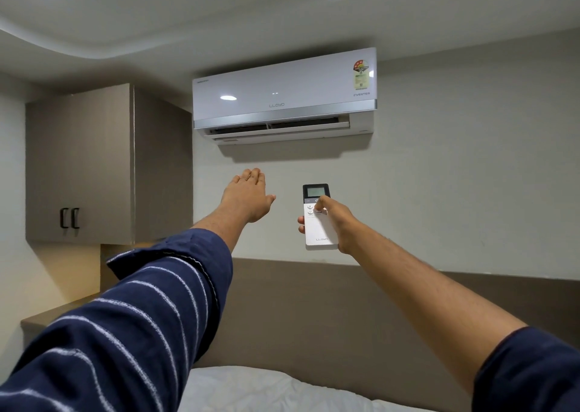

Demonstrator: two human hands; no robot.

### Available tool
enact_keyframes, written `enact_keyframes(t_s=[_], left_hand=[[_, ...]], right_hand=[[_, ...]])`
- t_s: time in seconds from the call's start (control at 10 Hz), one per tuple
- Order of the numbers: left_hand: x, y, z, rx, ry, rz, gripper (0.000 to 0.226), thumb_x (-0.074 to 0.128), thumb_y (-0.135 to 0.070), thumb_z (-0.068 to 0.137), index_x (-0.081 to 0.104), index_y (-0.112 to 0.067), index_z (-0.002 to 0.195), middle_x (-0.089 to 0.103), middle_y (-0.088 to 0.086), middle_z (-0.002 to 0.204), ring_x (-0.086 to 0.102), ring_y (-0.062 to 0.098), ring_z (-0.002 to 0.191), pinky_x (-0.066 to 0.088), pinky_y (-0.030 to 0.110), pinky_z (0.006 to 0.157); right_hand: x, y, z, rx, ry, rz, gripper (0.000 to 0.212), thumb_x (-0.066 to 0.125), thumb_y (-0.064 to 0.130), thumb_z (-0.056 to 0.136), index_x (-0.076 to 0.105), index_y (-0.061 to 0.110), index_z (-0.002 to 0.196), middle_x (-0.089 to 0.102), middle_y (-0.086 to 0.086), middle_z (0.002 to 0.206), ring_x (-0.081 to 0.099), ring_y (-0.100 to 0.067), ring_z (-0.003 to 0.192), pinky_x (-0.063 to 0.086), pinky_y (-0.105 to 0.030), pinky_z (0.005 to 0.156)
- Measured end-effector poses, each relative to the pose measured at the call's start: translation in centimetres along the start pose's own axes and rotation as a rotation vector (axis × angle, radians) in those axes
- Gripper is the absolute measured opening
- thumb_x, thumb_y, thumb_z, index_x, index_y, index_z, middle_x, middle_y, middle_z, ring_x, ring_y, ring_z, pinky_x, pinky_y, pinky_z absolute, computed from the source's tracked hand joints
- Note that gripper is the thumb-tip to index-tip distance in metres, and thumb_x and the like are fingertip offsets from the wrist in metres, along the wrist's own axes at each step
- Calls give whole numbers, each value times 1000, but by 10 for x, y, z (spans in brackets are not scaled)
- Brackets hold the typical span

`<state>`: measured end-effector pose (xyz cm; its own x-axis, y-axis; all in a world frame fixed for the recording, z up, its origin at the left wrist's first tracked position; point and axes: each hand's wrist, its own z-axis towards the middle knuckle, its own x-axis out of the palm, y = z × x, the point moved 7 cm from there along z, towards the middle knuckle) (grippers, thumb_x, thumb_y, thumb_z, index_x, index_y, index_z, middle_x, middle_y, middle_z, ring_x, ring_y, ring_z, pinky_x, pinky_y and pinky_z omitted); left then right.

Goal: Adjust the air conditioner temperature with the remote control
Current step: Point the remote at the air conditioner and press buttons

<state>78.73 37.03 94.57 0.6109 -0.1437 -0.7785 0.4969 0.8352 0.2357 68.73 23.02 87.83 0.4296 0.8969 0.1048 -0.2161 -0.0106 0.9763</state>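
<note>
Remote (317, 220): upright in my right hand (337, 223), screen end up and aimed at the AC (284, 94) on the wall above, presumably so the signal reaches it. My fingers wrap round its lower body from behind; my thumb rests on the buttons just under the screen, placed to press. The screen is lit, its figures too small to read. My left hand (248, 196) is empty, flat and fully open, raised beneath the louvre, likely to feel the airflow. Bed (251, 389) below.
</note>
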Motion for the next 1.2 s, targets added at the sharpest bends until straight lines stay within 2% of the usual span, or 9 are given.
enact_keyframes(t_s=[0.2, 1.2], left_hand=[[-8, 2, 0, -2, -12, 4, 69, 21, -43, 102, 3, -4, 156, 1, 12, 165, 3, 26, 153, 8, 40, 123], [-4, -1, 5, 11, -11, -10, 67, 22, -41, 102, 1, -6, 156, 1, 11, 165, 2, 26, 153, 8, 40, 124]], right_hand=[[-2, -1, 1, -16, -12, -5, 21, 39, 13, 82, 54, 9, 97, 74, -8, 56, 70, -23, 48, 54, -22, 48], [-1, 2, 9, -35, -5, -26, 18, 38, 12, 82, 52, 9, 92, 73, -11, 55, 70, -25, 46, 54, -24, 44]])
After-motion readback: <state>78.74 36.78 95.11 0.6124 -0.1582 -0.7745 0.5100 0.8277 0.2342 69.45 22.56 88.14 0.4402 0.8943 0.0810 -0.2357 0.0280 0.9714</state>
